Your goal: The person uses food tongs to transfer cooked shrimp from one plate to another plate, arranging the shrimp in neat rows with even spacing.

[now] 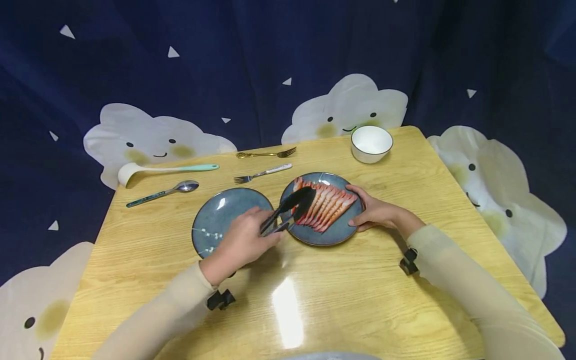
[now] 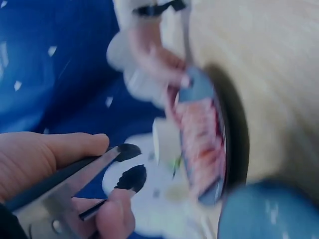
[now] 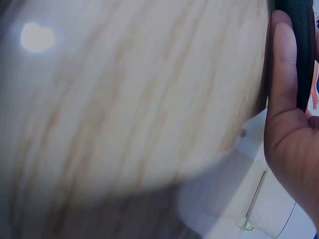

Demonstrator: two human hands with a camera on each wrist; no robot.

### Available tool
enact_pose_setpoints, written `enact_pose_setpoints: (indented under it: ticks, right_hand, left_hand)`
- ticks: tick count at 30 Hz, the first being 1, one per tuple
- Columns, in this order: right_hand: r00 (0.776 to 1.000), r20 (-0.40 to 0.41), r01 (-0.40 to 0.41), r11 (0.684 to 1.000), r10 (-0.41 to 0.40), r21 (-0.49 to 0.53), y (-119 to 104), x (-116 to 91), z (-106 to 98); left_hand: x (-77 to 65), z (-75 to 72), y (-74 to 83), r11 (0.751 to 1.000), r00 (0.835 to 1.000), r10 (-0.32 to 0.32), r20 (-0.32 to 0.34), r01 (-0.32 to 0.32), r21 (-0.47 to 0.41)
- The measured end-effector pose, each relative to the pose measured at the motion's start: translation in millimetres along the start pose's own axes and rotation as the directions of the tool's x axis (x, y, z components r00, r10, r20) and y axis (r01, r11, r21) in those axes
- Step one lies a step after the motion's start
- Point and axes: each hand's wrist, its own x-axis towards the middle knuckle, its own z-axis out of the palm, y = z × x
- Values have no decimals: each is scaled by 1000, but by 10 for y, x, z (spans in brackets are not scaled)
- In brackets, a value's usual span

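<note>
My left hand (image 1: 245, 240) grips a pair of tongs (image 1: 294, 201) with black tips. The tips overlap the near left side of the shrimp plate in the head view. In the left wrist view the black tips (image 2: 133, 178) stand apart with nothing between them. A row of red and white shrimp (image 1: 330, 204) lies on a round blue plate (image 1: 330, 239). My right hand (image 1: 380, 212) holds that plate by its right rim, thumb on the near side. A second blue plate (image 1: 225, 207) with small white blossoms sits partly hidden under my left hand.
Behind the plates lie a gold fork (image 1: 263, 155), a white-handled fork (image 1: 270, 171), a spoon (image 1: 173, 191) and a white ladle (image 1: 168, 169) with a mint handle. A white bowl (image 1: 371, 145) stands at the back right. Another rim (image 1: 330, 356) shows at the table's front edge.
</note>
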Motion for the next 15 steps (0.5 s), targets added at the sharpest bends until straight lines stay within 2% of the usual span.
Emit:
enact_pose_setpoints:
  ticks: [2,4,6,8,11,15]
  right_hand:
    - [1000,4,5,1000,-5,-2,-6,8,14]
    - [1000,5,3,1000,-3,-4,-10,11,25]
    - [1000,2,-5,1000,5,-6,-10,14,32]
    - [1000,7,-10,1000,10,-6,-6,19,35]
    - [1000,11,-14,1000,14,-10,1,28,28]
    - [1000,14,-12,1000,12,-15,-21,32,21]
  left_hand:
    - [-110,-148,-148,1000,996,-20,-89,18,-25]
    - [-244,-277,-339,998,981,-64,-181,59,-37]
    - [-396,-381,-567,992,954,-126,-271,124,-26]
    - [-559,-464,-814,976,915,-202,-348,216,-1]
    - [-811,-563,-1178,925,849,-323,-419,376,48]
    - [-1117,-645,-1589,828,775,-484,-407,555,73]
